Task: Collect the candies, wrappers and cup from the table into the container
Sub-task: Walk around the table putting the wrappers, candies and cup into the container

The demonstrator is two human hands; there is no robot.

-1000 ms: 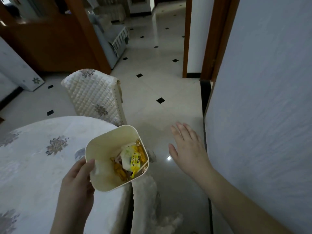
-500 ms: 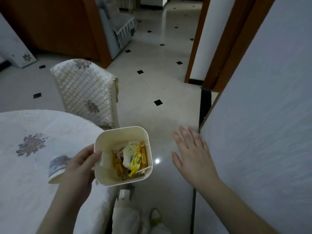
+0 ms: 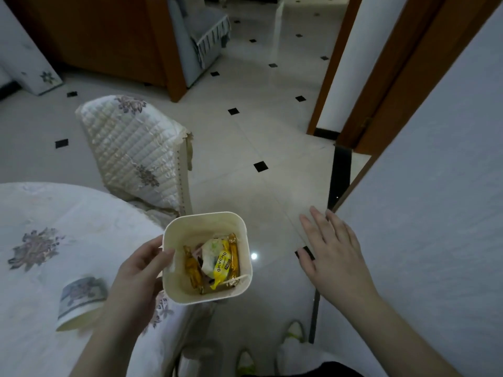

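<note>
My left hand [image 3: 138, 276] grips the left rim of a cream square container [image 3: 190, 232], thumb inside it, holding it just past the table's right edge over the floor. Inside lie a yellow and white wrapped candy [image 3: 217, 261], amber wrapped candies [image 3: 192, 270] and other wrappers. A paper cup [image 3: 80, 302] with a blue floral band lies on its side on the white tablecloth [image 3: 54, 208], left of my left wrist. My right hand [image 3: 333, 257] hovers open over the floor, fingers spread, empty.
A chair with a quilted white cover [image 3: 133, 151] stands behind the table. A white wall [image 3: 435, 213] rises close on the right, with a wooden door frame [image 3: 381, 85] beyond. Tiled floor [image 3: 258, 131] stretches ahead. Slippers [image 3: 292, 330] show below.
The container has moved rightward off the table's edge, still in my left hand. The view shifted, and the paper cup came into sight on the tablecloth. My right hand stays open.
</note>
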